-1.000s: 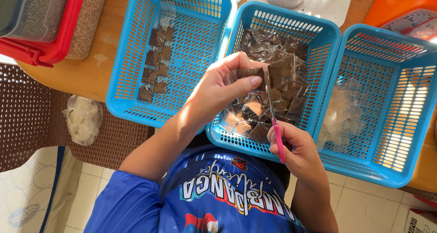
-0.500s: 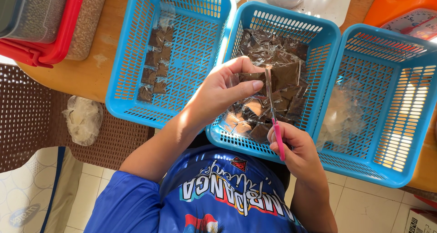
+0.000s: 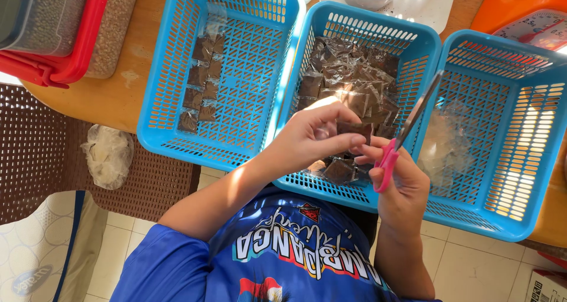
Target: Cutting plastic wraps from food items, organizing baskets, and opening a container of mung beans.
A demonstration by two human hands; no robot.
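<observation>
The person's left hand is closed around a small brown packet, pinched between thumb and fingers just above the near rim of the middle basket. Touching it from three o'clock, the right hand is wrapped around the pink handle of a pair of scissors, whose metal blade slants up toward one o'clock across the gap between two baskets. The middle basket is heaped with more brown packets in clear wrap. At nine o'clock from it, the left basket holds two short columns of cut packets laid flat. At three o'clock, the right basket holds crumpled clear plastic. All three blue baskets sit side by side on a wooden table. At ten o'clock is a red-rimmed container.
</observation>
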